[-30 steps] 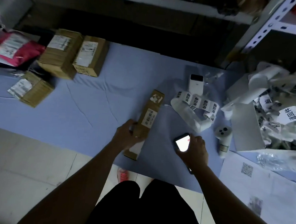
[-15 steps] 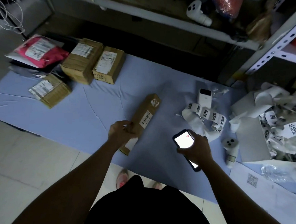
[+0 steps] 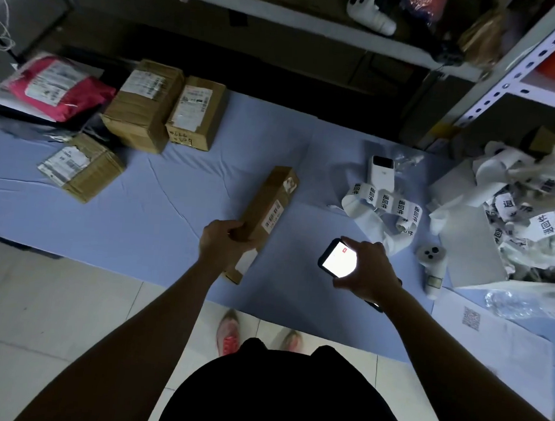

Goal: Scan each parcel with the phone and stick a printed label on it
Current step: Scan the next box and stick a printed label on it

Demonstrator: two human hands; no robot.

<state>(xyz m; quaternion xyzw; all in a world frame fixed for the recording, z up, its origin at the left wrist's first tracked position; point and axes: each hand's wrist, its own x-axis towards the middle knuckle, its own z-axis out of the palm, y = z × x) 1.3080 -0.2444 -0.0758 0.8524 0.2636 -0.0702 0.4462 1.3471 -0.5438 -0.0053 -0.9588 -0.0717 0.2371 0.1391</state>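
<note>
A long, narrow brown parcel is gripped near its nearer end by the left hand, the fingers being curled round its left edge; the parcel is set slantwise over the blue cloth, its far end pointed away and to the right, and a barcode sticker is borne on its upper face; whether the near end rests on the cloth cannot be told. A phone with a lit white screen is clasped by the right hand, thumb and fingers being closed about its sides; it is held just right of the parcel and apart from it. Beyond the phone a strip of printed labels is trailed from a small white printer lying on the cloth; a white handheld device is laid to the right of the strip. Three cardboard boxes and a pink mailer bag are gathered at the far left, well apart from the held parcel; a carton of crumpled label backing is placed at the right, beside a metal shelf upright; a sheet with a QR code is spread near it.
</note>
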